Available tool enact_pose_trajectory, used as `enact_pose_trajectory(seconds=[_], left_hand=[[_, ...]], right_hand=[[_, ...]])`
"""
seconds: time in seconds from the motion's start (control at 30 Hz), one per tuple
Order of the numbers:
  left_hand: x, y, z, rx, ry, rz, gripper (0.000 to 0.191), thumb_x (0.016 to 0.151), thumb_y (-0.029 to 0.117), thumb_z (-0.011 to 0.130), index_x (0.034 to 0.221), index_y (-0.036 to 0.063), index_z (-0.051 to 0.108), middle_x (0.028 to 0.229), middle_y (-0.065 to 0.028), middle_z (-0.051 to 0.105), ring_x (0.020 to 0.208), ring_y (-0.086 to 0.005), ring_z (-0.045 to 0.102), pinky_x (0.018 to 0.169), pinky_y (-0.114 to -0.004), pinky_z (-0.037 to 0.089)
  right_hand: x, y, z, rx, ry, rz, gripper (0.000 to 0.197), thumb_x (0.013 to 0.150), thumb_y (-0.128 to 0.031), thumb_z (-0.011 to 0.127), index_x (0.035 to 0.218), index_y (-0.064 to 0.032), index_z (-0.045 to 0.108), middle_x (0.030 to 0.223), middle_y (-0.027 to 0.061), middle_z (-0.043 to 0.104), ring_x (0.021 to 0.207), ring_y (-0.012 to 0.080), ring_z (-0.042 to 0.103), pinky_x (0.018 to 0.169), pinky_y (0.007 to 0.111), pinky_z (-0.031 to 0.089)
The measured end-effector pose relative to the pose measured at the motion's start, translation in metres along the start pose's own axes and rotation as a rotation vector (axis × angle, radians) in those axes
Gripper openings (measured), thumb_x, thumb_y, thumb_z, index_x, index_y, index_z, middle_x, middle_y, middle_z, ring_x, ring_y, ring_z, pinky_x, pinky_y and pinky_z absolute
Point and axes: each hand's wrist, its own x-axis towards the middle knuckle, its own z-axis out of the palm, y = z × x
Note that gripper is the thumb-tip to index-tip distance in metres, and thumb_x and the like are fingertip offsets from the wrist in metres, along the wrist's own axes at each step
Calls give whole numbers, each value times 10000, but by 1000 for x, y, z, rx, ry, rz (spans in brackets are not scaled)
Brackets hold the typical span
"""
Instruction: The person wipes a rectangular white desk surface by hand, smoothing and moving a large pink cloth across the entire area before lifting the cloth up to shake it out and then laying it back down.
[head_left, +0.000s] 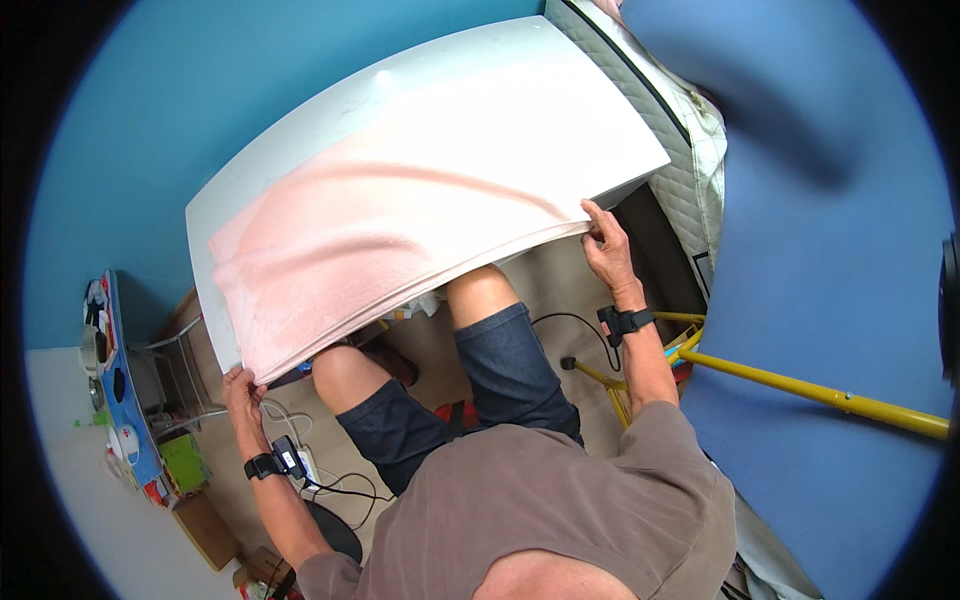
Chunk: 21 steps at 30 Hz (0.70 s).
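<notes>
A pale pink cloth (330, 255), likely a towel, lies spread over a white marbled tabletop (315, 127). Soft wrinkles cross it, and its near edge shows several stacked layers along the table's front. Bright glare washes out its far right part. My left hand (244, 394) pinches the near left corner at the table edge. At the near right corner, my right hand (609, 251) grips the cloth between thumb and fingers, with the index finger extended. A black strap with a small device sits on each wrist.
A quilted mattress (645, 97) stands beyond the table's right end. Yellow metal tubing (810, 390) runs by my right arm. To the left is a blue-topped side table (131, 405) bearing several items. White cables and a power strip (306, 465) lie on the floor near a cardboard box (206, 529).
</notes>
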Motion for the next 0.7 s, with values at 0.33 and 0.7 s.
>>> enact_pose_trajectory(seconds=[0.33, 0.7], left_hand=[[-6, -17, -9, -139, -95, 162, 178, 887, -12, 613, 1050, 60, 620, 939, -30, 622, 752, -133, 599, 581, -230, 552], [-46, 0, -2, 560, -304, 644, 590, 765, -160, 567, 1314, 41, 648, 1153, -53, 592, 994, -163, 572, 819, -215, 472]], right_hand=[[24, 5, -16, -403, -149, -349, 561, 803, 73, 674, 1323, -121, 597, 930, 141, 587, 805, 333, 647, 693, 398, 564], [41, -3, -20, -402, -212, -326, 399, 811, 79, 609, 1189, -50, 618, 950, 168, 623, 840, 392, 653, 689, 456, 541]])
